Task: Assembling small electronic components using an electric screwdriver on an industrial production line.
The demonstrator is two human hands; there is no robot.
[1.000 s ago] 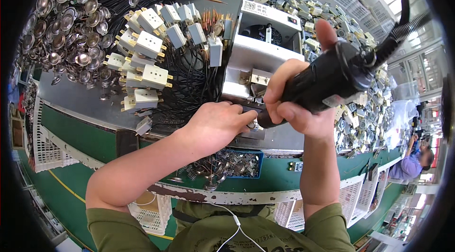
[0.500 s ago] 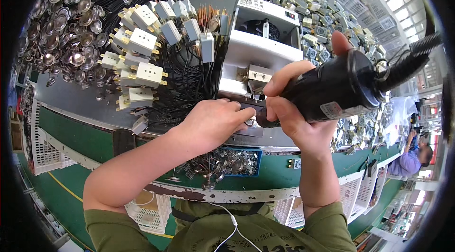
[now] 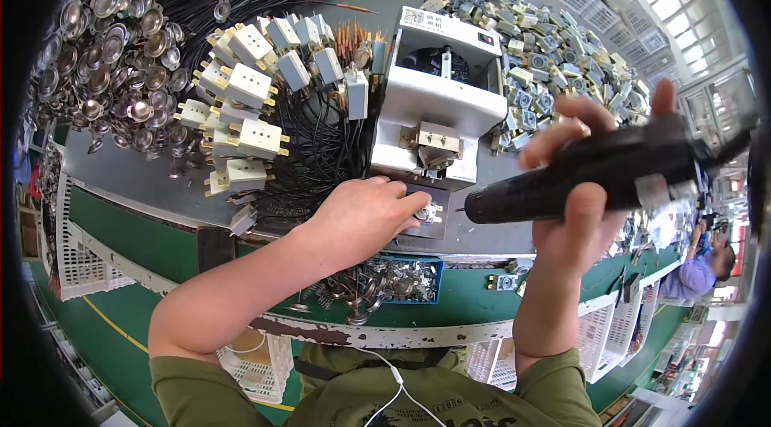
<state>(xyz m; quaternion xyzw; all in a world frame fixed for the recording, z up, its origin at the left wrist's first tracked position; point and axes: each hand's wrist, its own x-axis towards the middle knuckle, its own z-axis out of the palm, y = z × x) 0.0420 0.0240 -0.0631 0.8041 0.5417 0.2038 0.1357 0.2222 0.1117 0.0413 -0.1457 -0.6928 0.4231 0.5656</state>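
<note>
My left hand (image 3: 365, 209) is closed at the fingertips on a small component with metal terminals (image 3: 432, 213), which lies on a flat metal plate beside the machine; the fingers cover much of it. My right hand (image 3: 574, 222) grips a black electric screwdriver (image 3: 562, 182), held nearly level, with a cable at its back end. Its tip points left toward the component and is apart from it. Just behind my left hand stands a white metal machine (image 3: 442, 98) with a small block on its front.
Cream and grey boxy parts (image 3: 249, 86) with black wires are heaped at left, beside many round metal discs (image 3: 112, 50). More small components (image 3: 554, 58) are piled at right. A blue tray (image 3: 438, 282) of small metal pieces stands near the front edge. A person (image 3: 699, 270) sits far right.
My right hand has drawn the screwdriver back to the right, away from the component, and tilted it flatter. My left hand keeps its place at the component.
</note>
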